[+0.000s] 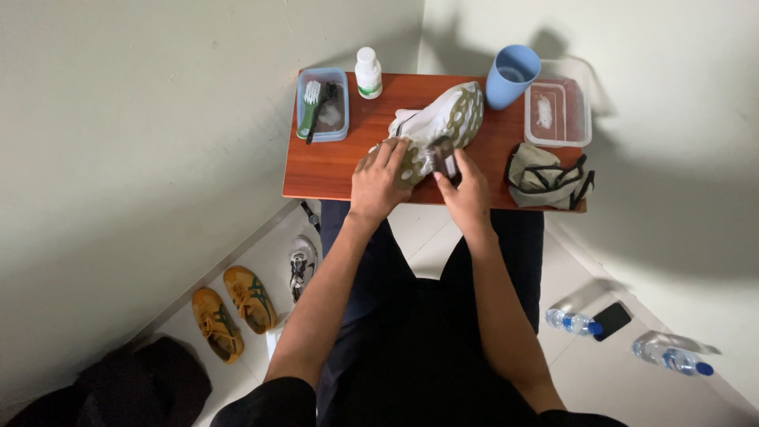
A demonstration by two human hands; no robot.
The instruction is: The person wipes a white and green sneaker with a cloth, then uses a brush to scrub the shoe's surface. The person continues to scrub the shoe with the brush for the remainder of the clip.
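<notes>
Both hands, left hand (379, 183) and right hand (465, 194), grip white sneaker (439, 122) on table (332, 170).

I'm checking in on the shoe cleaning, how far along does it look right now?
Set out already: a tub with brushes, a white bottle, a blue cup and a clear tub. In hand: the left hand steadies the white shoe, sole up, while the right hand works a small dark tool on it. Seemingly left: the grey shoe and yellow pair on the floor.
</notes>
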